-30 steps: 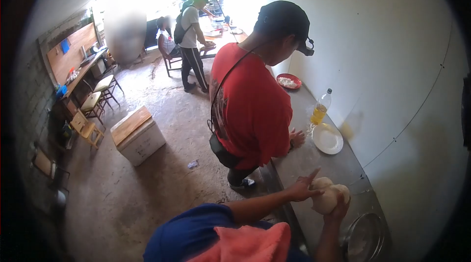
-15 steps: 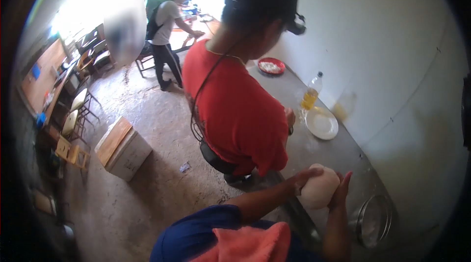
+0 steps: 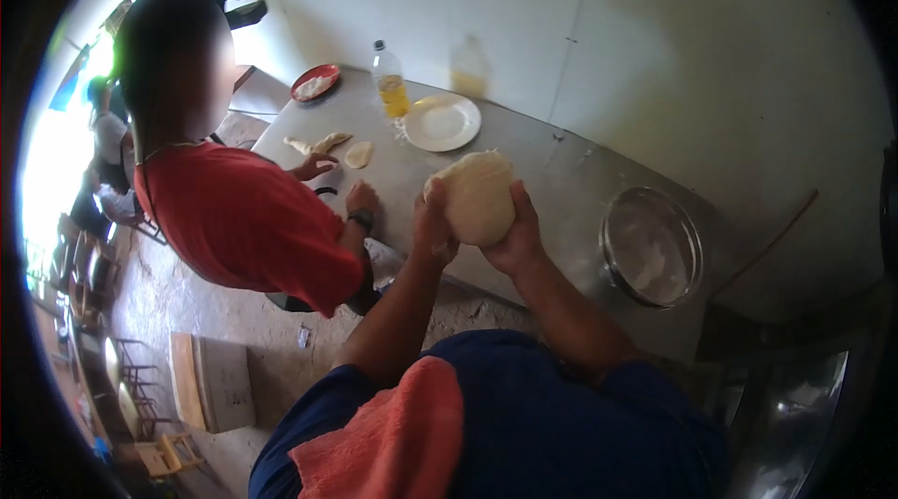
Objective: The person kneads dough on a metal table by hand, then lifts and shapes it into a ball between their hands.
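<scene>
A large pale ball of dough (image 3: 479, 197) is held up above the metal table, between both of my hands. My left hand (image 3: 435, 226) grips its left side, the thumb lying against the front of it. On the right side my right hand (image 3: 520, 239) supports it from beside and below, fingers partly hidden behind the dough. Beyond the dough lies a white plate (image 3: 443, 122). To the right stands a round metal bowl (image 3: 652, 247) with whitish residue inside.
A person in a red shirt (image 3: 245, 218) stands at the left, hands near dough pieces (image 3: 358, 155) on the metal table (image 3: 552, 186). An oil bottle (image 3: 393, 95) and a red plate of white powder (image 3: 315, 84) sit near the wall. A box (image 3: 213, 383) stands on the floor.
My view has swung right, toward the table and wall. The dough, still between both hands, now appears nearer the middle. The other person's hands and the dough pieces have come into sight.
</scene>
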A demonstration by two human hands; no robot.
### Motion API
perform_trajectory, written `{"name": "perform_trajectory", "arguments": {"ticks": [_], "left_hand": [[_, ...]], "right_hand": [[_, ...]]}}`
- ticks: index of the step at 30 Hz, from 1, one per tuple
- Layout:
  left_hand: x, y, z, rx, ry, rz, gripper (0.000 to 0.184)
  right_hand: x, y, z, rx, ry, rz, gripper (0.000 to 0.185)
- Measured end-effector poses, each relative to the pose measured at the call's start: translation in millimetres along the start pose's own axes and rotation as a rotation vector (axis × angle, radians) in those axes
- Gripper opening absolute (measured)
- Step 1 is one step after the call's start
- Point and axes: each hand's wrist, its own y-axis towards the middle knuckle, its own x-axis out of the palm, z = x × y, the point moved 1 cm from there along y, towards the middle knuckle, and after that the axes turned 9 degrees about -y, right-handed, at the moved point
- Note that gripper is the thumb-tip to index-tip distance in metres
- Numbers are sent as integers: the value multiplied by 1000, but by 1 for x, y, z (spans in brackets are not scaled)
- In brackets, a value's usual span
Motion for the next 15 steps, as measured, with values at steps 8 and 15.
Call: {"name": "perform_trajectory", "arguments": {"ticks": [8, 15], "left_hand": [[-13, 16, -27, -169, 99, -241, 90], [69, 21, -45, -105, 683, 182, 53]], "right_hand": [[-63, -19, -68, -206, -19, 221, 53], [-64, -37, -91, -270, -379, 345, 46]]}}
